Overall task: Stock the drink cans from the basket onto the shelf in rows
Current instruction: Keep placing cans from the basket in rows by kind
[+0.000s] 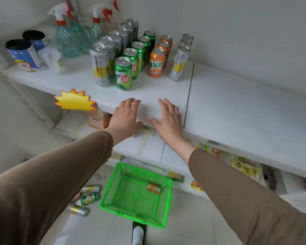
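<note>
The drink cans stand upright on the white shelf [237, 96] in four rows running front to back, sorted by kind so each row reads as one product: tall silver cans [102, 66] on the left, then green cans [123, 75], then orange cans [156, 61], then a second row of silver cans [179, 65] on the right. The orange row looks the shortest, and one orange can [154, 187] lies on its side in the green basket [113, 188] on the floor below, so that is probably the next one to go up. Three more cans [89, 198] lie on the floor just left of the basket, outside it. Both hands are empty: the left hand [125, 117] and right hand [168, 119] lie palm-down, fingers straight and spread, at the shelf's front edge near each other, well in front of the rows; whether they press on it cannot be told. Both brown-sleeved arms reach forward, nearly straight
</note>
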